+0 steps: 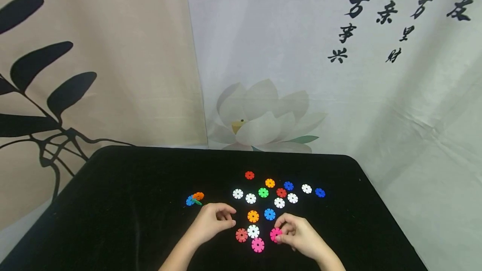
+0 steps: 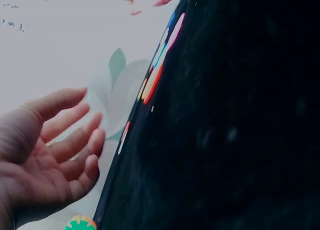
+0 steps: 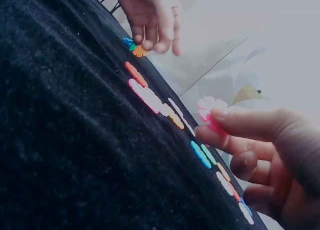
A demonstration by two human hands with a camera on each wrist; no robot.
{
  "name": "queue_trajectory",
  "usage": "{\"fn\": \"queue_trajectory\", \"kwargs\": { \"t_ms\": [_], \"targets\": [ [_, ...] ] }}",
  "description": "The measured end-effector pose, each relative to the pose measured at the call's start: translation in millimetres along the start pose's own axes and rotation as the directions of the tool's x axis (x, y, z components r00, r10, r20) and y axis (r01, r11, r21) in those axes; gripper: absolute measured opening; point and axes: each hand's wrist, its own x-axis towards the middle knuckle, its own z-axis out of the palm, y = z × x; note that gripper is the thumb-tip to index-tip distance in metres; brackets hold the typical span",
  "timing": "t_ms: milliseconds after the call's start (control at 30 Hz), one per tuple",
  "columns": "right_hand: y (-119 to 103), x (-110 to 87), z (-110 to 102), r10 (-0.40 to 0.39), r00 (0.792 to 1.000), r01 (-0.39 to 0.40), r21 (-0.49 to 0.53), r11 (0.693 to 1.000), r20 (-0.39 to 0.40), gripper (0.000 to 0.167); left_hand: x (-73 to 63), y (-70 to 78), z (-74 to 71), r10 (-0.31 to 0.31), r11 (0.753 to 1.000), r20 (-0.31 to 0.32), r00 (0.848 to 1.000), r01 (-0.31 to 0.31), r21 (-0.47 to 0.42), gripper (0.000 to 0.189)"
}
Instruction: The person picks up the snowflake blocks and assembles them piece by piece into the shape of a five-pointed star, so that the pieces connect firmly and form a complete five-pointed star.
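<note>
Between thumb and index finger, my right hand (image 1: 299, 234) pinches a pink notched plastic disc (image 3: 205, 108), lifted off the table in the right wrist view. My left hand (image 1: 212, 222) hovers over the table with loosely bent fingers and holds nothing; the left wrist view shows its palm bare. Just left of it lies a small joined cluster of a blue disc (image 1: 190, 200), an orange disc (image 1: 198, 195) and a green disc (image 1: 196, 201) standing on edge. Between the hands lie a second pink disc (image 1: 257, 245), a coral disc (image 1: 242, 235), a white disc (image 1: 253, 231) and an orange-yellow disc (image 1: 253, 216).
Farther back, several loose discs are spread on the black cloth-covered table (image 1: 113, 221), among them a light blue disc (image 1: 269, 214), a green disc (image 1: 263, 192) and a red disc (image 1: 249, 175). A printed curtain (image 1: 263, 53) hangs behind the table's far edge.
</note>
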Motion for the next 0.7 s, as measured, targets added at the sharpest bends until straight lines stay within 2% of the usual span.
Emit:
{"fn": "queue_trajectory", "kwargs": {
  "t_ms": [133,267,500,700],
  "targets": [
    [-3.5,-1.4,-1.4,-0.016,1.000,0.016,0.010,1.000,-0.024,0.019,0.5,-1.0,9.7,-0.021,1.000,0.084,0.996,0.020,0.011,0.023],
    [-9.0,-1.9,-1.8,-0.038,0.998,0.038,0.015,0.999,-0.050,0.021,0.3,-3.2,17.9,-0.034,0.997,0.116,0.993,0.026,0.076,0.024],
    [-16.0,-4.0,-0.9,-0.111,0.987,0.113,0.011,0.994,-0.115,0.020,-0.6,-7.8,25.5,-0.025,0.976,0.108,0.994,0.001,0.217,0.023],
    [-22.1,-7.2,0.1,-0.156,0.976,0.165,0.046,0.985,-0.151,0.021,-1.6,-9.4,29.8,-0.008,0.968,0.078,0.997,-0.012,0.250,0.021]
  ]
}}
